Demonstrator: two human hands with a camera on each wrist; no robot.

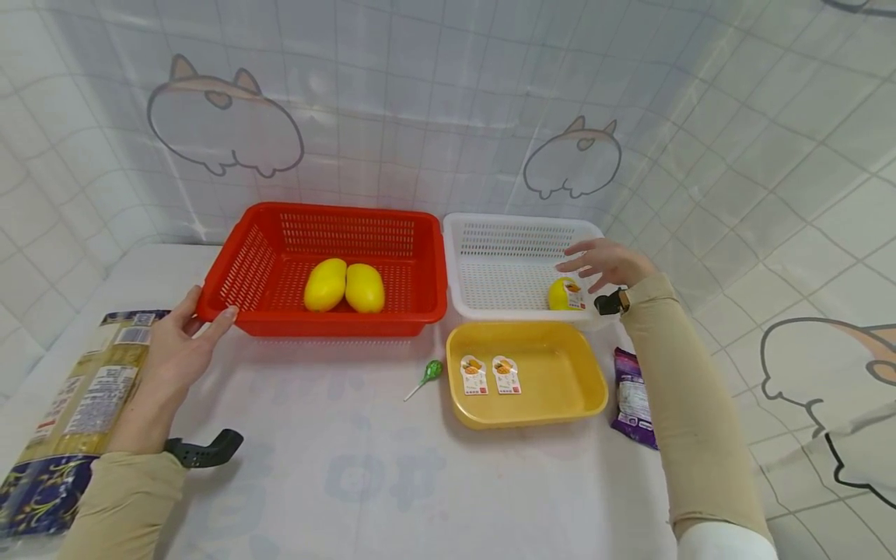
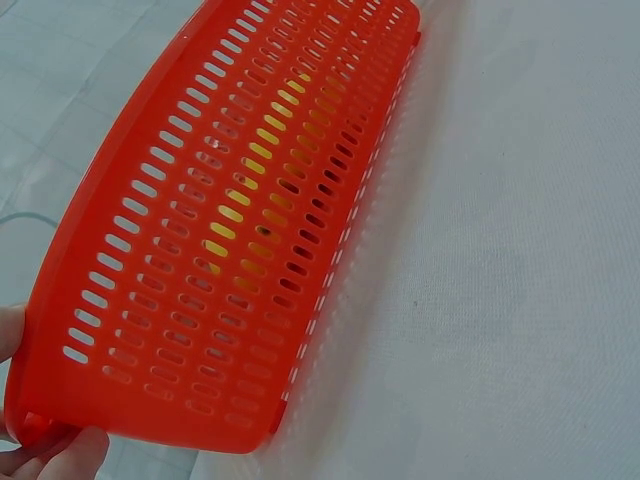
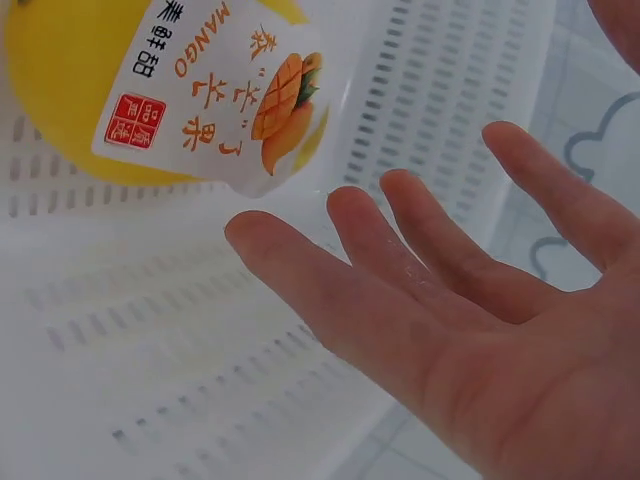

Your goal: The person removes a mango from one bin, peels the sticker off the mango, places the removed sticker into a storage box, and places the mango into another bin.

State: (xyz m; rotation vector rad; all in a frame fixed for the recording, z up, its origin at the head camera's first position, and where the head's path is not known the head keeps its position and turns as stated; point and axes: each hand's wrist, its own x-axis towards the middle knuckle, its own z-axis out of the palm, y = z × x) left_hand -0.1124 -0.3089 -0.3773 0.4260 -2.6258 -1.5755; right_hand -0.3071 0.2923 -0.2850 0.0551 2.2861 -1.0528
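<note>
My left hand (image 1: 183,342) grips the near left corner of the red basket (image 1: 343,327), with fingertips on both sides of its rim in the left wrist view. Two yellow mangoes (image 1: 326,286) lie side by side in that basket. Over the right end of the white basket (image 1: 490,313), my right hand (image 1: 607,263) is spread with nothing in it. Just by its fingertips sits a yellow mango (image 3: 60,100) bearing a white mango label (image 3: 215,95). Two similar labels (image 1: 474,376) lie in the yellow tray (image 1: 560,416) in front.
Left of the red basket lie long clear packs of what looks like noodles (image 1: 105,389). A green lollipop (image 1: 432,369) rests left of the yellow tray, and a purple packet (image 1: 633,400) lies to the tray's right, partly behind my right sleeve. A tile-patterned curtain (image 1: 392,101) stands behind.
</note>
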